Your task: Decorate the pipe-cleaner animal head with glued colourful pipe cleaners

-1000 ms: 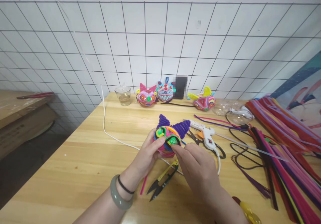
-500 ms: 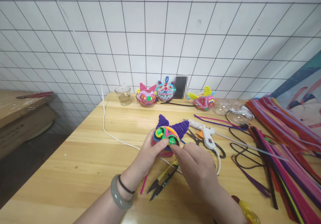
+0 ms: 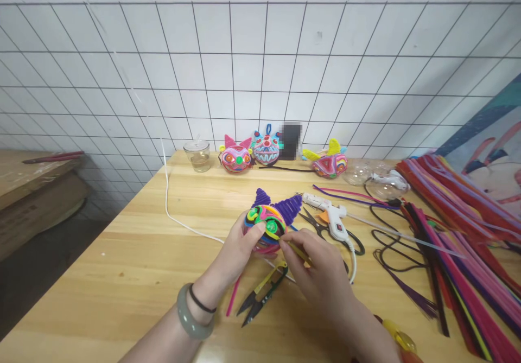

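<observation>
My left hand (image 3: 240, 243) is closed round a pipe-cleaner animal head (image 3: 268, 238), its thumb pressed on the front beside a green eye. Coiled yellow, pink, green and black pipe cleaners cover the head, and two purple ears (image 3: 288, 209) stick up from it. At the head's right edge, my right hand (image 3: 319, 268) pinches a yellow pipe cleaner (image 3: 302, 254) that runs to below the green eye. Under the hands lie yellow-and-black thread snips (image 3: 262, 295) and a pink pipe-cleaner piece (image 3: 233, 298).
Right of the hands lie a white glue gun (image 3: 336, 222) and black scissors (image 3: 315, 224). Pipe-cleaner bundles (image 3: 459, 276) cover the right side. Finished heads (image 3: 236, 157) and a glass cup (image 3: 197, 157) stand along the back. A white cord (image 3: 185, 224) crosses the table.
My right fingers have shifted from pressing on the head's front to its right edge, and the yellow pipe cleaner now shows between them. The left hand keeps its hold on the head.
</observation>
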`<action>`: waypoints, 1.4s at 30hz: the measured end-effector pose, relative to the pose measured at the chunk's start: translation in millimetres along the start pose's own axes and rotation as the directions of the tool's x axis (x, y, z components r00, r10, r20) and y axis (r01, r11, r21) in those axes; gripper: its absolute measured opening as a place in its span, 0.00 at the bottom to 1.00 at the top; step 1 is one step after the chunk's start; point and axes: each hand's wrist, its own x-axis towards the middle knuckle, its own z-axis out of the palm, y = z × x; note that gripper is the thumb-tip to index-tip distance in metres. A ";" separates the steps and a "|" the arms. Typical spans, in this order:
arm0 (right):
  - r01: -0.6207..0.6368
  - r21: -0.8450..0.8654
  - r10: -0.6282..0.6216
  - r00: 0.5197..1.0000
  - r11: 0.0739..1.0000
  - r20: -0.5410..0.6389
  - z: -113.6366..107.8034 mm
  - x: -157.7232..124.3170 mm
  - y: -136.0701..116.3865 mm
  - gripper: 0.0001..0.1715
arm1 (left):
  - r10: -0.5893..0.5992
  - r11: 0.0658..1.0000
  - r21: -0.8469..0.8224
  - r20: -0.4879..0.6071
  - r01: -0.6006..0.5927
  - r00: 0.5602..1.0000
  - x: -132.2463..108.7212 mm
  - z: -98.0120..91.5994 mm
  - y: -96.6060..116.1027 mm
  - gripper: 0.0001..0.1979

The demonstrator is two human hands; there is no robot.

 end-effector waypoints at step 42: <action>-0.707 0.507 0.611 0.696 0.492 0.377 3.4 5.1 7.3 0.25 | 0.072 0.976 0.201 0.065 -0.083 0.995 -1.0 -3.8 -3.3 0.18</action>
